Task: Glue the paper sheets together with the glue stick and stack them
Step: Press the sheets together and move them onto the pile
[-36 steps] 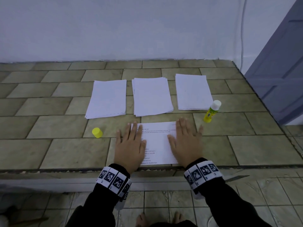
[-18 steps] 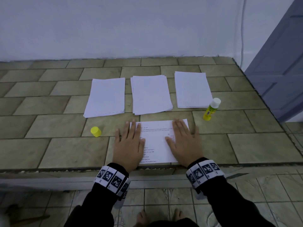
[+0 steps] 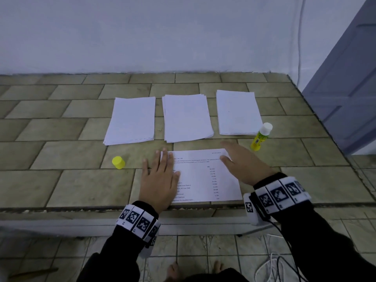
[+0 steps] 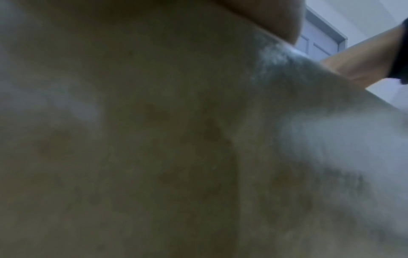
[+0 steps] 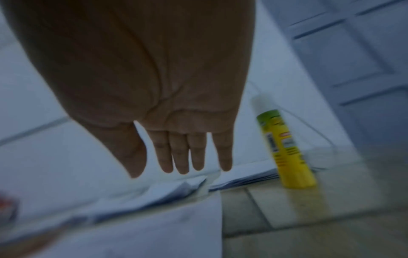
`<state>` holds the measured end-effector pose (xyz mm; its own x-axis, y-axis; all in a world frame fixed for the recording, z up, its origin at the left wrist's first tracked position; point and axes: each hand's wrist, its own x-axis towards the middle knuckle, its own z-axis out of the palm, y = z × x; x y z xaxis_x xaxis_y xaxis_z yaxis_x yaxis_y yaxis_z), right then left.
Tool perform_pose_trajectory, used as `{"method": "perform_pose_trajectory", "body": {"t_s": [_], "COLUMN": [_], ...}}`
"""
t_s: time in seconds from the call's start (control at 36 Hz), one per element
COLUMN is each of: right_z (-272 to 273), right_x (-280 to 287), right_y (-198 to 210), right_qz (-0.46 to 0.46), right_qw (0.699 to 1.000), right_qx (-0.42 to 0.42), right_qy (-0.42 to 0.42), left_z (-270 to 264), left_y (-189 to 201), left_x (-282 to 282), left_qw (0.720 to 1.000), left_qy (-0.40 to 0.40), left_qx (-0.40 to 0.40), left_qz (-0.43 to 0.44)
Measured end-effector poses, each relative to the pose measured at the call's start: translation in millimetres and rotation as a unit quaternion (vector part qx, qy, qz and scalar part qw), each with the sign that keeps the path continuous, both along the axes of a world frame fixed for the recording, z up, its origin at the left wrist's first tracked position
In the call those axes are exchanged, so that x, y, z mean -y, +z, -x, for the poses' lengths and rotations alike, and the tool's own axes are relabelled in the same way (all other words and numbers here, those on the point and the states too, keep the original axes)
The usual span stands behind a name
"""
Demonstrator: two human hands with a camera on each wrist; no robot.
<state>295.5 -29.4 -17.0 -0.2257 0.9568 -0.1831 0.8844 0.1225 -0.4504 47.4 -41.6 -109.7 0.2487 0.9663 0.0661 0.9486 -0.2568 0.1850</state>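
Observation:
A printed paper sheet lies at the front edge of the tiled counter. My left hand lies flat on its left side, fingers straight. My right hand hovers over the sheet's far right corner, fingers straight and empty; the right wrist view shows this right hand with its palm open. The yellow glue stick stands uncapped to the right of that hand, also seen as the glue stick in the wrist view. Its yellow cap sits left of my left hand. The left wrist view is a blur of tile.
Three white paper stacks lie in a row behind the sheet: left stack, middle stack, right stack. A white wall runs along the back. The counter's right edge borders a grey-blue door.
My right hand has lifted off the printed sheet and moved right and forward toward the glue stick. The left hand stays flat on the sheet.

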Motion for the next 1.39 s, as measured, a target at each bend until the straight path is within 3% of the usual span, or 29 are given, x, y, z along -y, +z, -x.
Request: {"method": "perform_pose_trajectory", "body": {"t_s": [0.19,0.36,0.61,0.72,0.83,1.0,1.22,1.39], "right_z": [10.9,6.8,-4.0,-14.5,-22.7,-22.3,11.8,27.4], "right_x": [-22.8,-29.4,-39.7,-45.1,-60.9,-90.2,-116.7,-121.9], "right_y": [-14.5,-14.2,1.3,19.9,44.2,54.2,21.7,-4.5], "right_qz": [0.003,-0.022,0.017,-0.039,-0.094,-0.15,-0.022,0.011], "right_qw": [0.988,0.983,0.994,0.999,0.995,0.967,0.937,0.951], "right_qx": [0.151,0.179,0.107,0.019,-0.018,-0.137,-0.259,-0.191], "right_qy": [0.034,0.034,-0.005,-0.011,-0.027,-0.151,-0.232,-0.242], "left_z": [-1.1,-2.4,-1.6,-0.2,0.2,-0.1,-1.5,-0.7], "left_y": [3.6,6.9,11.5,9.4,6.1,6.6,10.9,8.4], "left_x": [-0.1,0.2,3.7,3.0,3.5,2.3,4.0,4.3], "left_qw": [0.999,0.999,0.999,0.998,0.996,0.996,0.997,0.997], "left_qy": [0.006,0.009,0.008,0.014,0.02,0.022,0.027,0.033], "left_qx": [-0.011,-0.016,0.013,0.047,0.087,0.084,0.075,0.069], "left_qz": [0.029,0.046,0.045,0.029,0.006,-0.003,0.014,0.013]}}
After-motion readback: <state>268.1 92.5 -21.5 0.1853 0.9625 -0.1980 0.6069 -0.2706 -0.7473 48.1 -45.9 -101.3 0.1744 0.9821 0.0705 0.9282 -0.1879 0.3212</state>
